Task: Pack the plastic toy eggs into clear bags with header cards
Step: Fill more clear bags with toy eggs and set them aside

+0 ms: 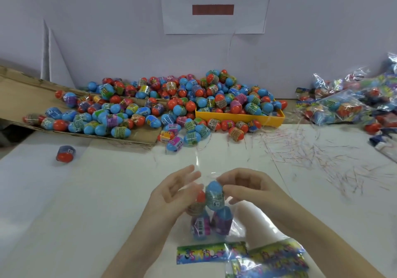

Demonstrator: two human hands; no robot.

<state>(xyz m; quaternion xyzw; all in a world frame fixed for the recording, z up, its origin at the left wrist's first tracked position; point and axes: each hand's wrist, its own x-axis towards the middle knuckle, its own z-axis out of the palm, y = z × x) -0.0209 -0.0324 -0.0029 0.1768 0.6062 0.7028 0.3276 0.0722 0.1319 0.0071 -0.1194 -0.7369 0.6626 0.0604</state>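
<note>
Both hands [211, 188] hold clear bag [214, 213] lengthwise, mouth away.

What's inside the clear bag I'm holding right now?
The bag holds at least four eggs: a blue one on top, a red-tipped one beside it, two purple-wrapped ones below. The left hand covers part of the bag, so more may be hidden.

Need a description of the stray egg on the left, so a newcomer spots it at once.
Start at the cardboard sheet sloping down on the left, covered with part of the big egg pile. Just below its near edge, alone on the white table, lies the stray egg. Unlike the heaped eggs, it touches nothing; its red end faces the camera under a dark purple wrap.
</note>
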